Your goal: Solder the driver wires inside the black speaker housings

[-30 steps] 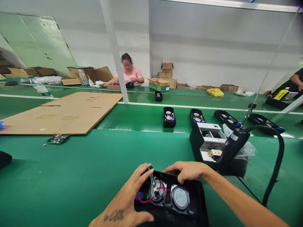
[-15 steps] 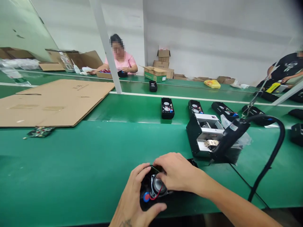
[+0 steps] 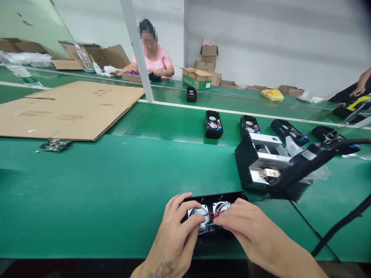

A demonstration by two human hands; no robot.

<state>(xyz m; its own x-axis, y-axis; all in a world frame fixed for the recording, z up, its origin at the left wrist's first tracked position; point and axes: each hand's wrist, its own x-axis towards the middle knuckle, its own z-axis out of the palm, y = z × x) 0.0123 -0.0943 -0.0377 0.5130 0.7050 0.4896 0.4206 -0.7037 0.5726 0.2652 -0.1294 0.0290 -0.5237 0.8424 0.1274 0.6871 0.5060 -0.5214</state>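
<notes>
- Now the left hand [image 3: 179, 224] spreads its fingers over one round speaker [image 3: 199, 212] in the black box [image 3: 208, 199], at the close edge of the green table [image 3: 116, 193].
- The right hand [image 3: 246, 224] bunches its fingertips at the red wires [image 3: 212, 214]; I cannot tell if they pinch.
- Handling those wires looks like the step; it seems to call for a soft, careful hold.
- Farther out are a silver-topped machine [image 3: 271, 159] and flat cardboard [image 3: 87, 108].
- Past the machine lie other open boxes [image 3: 215, 133].
- A person in pink [image 3: 158, 61] is near the white wall [image 3: 261, 38].
</notes>
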